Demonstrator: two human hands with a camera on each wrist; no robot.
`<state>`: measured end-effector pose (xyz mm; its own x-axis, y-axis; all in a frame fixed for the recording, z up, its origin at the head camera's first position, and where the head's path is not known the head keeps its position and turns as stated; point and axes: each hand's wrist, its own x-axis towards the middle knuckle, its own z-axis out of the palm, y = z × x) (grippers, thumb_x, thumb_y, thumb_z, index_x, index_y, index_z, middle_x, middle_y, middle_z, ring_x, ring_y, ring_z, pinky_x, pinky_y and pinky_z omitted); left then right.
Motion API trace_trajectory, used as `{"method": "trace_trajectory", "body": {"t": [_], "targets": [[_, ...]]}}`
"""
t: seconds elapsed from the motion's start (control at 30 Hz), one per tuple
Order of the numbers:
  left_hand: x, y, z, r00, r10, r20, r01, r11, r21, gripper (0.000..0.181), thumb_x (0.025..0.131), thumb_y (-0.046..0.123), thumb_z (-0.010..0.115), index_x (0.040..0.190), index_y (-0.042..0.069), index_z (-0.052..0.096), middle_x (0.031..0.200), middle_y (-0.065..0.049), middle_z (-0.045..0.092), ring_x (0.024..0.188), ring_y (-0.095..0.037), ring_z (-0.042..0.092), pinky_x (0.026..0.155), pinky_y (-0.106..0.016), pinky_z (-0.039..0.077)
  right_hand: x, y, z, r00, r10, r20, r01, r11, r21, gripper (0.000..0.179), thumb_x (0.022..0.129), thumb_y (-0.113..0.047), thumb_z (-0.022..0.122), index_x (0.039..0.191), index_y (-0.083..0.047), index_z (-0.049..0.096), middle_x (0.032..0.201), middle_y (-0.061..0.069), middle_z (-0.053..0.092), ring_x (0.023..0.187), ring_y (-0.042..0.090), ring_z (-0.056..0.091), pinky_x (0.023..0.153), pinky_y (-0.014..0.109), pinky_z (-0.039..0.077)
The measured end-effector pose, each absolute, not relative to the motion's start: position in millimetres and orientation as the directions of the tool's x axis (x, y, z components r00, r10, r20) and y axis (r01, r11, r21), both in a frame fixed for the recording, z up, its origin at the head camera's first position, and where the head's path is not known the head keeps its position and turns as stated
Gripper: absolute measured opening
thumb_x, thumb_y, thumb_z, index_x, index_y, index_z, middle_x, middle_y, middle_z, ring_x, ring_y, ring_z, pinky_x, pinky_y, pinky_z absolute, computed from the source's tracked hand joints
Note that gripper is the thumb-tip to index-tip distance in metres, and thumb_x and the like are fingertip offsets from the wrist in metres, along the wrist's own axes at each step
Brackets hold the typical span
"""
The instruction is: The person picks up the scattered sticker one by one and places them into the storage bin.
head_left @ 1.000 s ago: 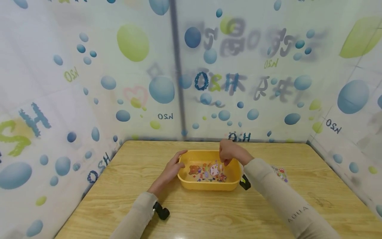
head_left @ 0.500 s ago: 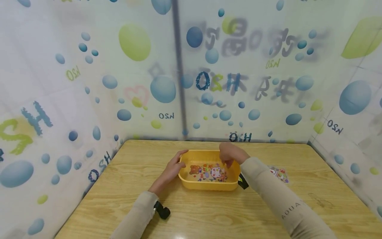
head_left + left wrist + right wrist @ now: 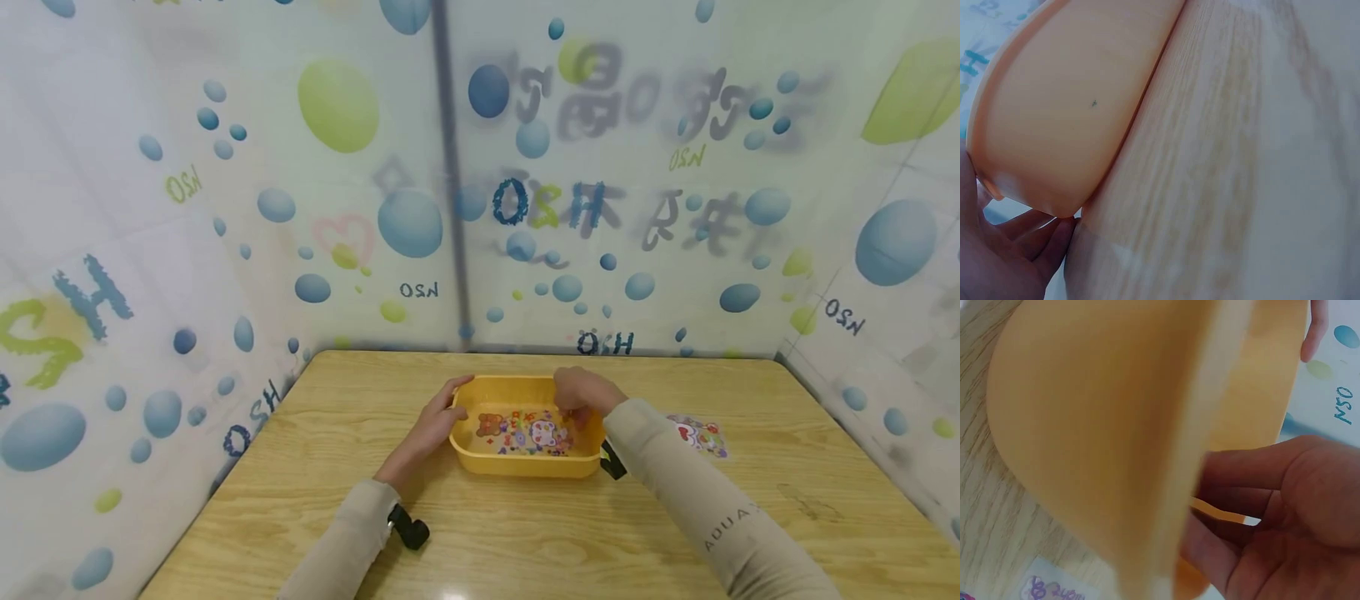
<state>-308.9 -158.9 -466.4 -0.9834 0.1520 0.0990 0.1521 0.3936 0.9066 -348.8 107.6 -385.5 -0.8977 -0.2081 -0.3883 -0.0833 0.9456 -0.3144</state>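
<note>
A yellow plastic basin (image 3: 525, 467) sits on the wooden table. At its left end my left hand (image 3: 433, 423) grips the wall, thumb over the rim; the left wrist view shows its fingers (image 3: 1054, 247) against the basin's outer side. My right hand (image 3: 588, 390) reaches over the right rim with its fingers pointing down inside; in the right wrist view the rim hides the fingertips, and I cannot tell whether they pinch anything. Colourful flat sticker-like pieces lie on the basin floor, among them a brown bear (image 3: 491, 425) and a white animal face (image 3: 543, 432).
Right of the basin, partly behind the right sleeve (image 3: 667, 450), lies a colourful printed packet (image 3: 702, 436) on the table (image 3: 480, 542). Walls printed with blue and green bubbles enclose the table's back and sides. Each wrist carries a black strap, such as the left strap (image 3: 408, 527).
My right hand has dipped lower into the basin, and its forearm has shifted left, showing more of the packet. My left hand keeps its grip on the basin's left end.
</note>
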Motion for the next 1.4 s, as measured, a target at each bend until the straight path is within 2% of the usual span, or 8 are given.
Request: {"method": "trace_trajectory", "body": {"t": [0.3, 0.53, 0.77, 0.97, 1.1, 1.27, 1.4], "targets": [[-312.0, -158.4, -468.3, -0.984, 0.147, 0.101, 0.153, 0.404, 0.902, 0.066, 0.091, 0.009, 0.053, 0.156, 0.022, 0.047, 0.167, -0.013, 0.036, 0.154, -0.047, 0.028, 0.124, -0.062, 0.026, -345.5, 106.5, -386.4, -0.886, -0.222, -0.408, -0.093, 0.945, -0.313, 0.012, 0.09, -0.002, 0.066, 0.102, -0.002, 0.062, 0.093, 0.016, 0.065, 0.066, 0.024, 0.068, 0.066, 0.033, 0.062], [-312.7, -159.1, -466.7, -0.984, 0.138, 0.111, 0.158, 0.397, 0.904, 0.067, 0.09, 0.008, 0.054, 0.155, 0.022, 0.047, 0.167, -0.014, 0.036, 0.154, -0.048, 0.028, 0.123, -0.063, 0.026, -344.8, 102.9, -385.9, -0.893, -0.204, -0.401, -0.083, 0.951, -0.298, 0.014, 0.09, -0.003, 0.067, 0.104, -0.002, 0.064, 0.092, 0.016, 0.064, 0.073, 0.029, 0.073, 0.07, 0.036, 0.063], [-311.5, -158.8, -465.3, -0.985, 0.136, 0.11, 0.157, 0.402, 0.902, 0.066, 0.091, 0.007, 0.053, 0.155, 0.022, 0.047, 0.167, -0.014, 0.037, 0.154, -0.046, 0.029, 0.124, -0.062, 0.026, -344.7, 102.7, -384.0, -0.891, -0.201, -0.407, -0.096, 0.96, -0.264, 0.013, 0.092, -0.008, 0.067, 0.104, -0.003, 0.064, 0.096, 0.017, 0.067, 0.078, 0.032, 0.074, 0.075, 0.038, 0.064], [-311.7, -157.9, -466.3, -0.985, 0.137, 0.107, 0.154, 0.399, 0.904, 0.066, 0.091, 0.008, 0.053, 0.155, 0.022, 0.048, 0.167, -0.014, 0.037, 0.154, -0.047, 0.028, 0.124, -0.062, 0.025, -343.3, 109.9, -374.8, -0.894, -0.23, -0.385, -0.119, 0.949, -0.292, 0.016, 0.095, -0.018, 0.069, 0.103, -0.006, 0.063, 0.098, 0.017, 0.067, 0.075, 0.028, 0.07, 0.071, 0.035, 0.063], [-312.2, -158.6, -466.7, -0.986, 0.133, 0.104, 0.15, 0.406, 0.902, 0.065, 0.092, 0.008, 0.053, 0.155, 0.024, 0.047, 0.167, -0.014, 0.036, 0.154, -0.047, 0.028, 0.124, -0.062, 0.026, -343.1, 111.8, -365.7, -0.893, -0.263, -0.367, -0.159, 0.944, -0.288, 0.018, 0.097, -0.022, 0.069, 0.1, -0.005, 0.065, 0.083, 0.009, 0.061, 0.07, 0.023, 0.068, 0.069, 0.032, 0.062], [-311.1, -158.3, -465.6, -0.985, 0.137, 0.106, 0.154, 0.411, 0.899, 0.065, 0.092, 0.008, 0.053, 0.155, 0.023, 0.047, 0.167, -0.014, 0.037, 0.154, -0.046, 0.029, 0.123, -0.062, 0.029, -341.0, 119.3, -357.8, -0.893, -0.323, -0.313, -0.229, 0.925, -0.303, 0.025, 0.098, -0.023, 0.067, 0.095, 0.001, 0.07, 0.061, -0.002, 0.039, 0.059, 0.017, 0.065, 0.061, 0.027, 0.059], [-311.3, -157.7, -465.9, -0.984, 0.138, 0.112, 0.16, 0.408, 0.899, 0.066, 0.092, 0.008, 0.053, 0.156, 0.022, 0.047, 0.167, -0.013, 0.037, 0.154, -0.046, 0.029, 0.123, -0.062, 0.028, -334.9, 132.1, -352.2, -0.894, -0.369, -0.253, -0.27, 0.896, -0.354, 0.026, 0.099, -0.023, 0.066, 0.097, 0.002, 0.075, 0.06, -0.002, 0.043, 0.057, 0.018, 0.067, 0.059, 0.027, 0.058]]}}
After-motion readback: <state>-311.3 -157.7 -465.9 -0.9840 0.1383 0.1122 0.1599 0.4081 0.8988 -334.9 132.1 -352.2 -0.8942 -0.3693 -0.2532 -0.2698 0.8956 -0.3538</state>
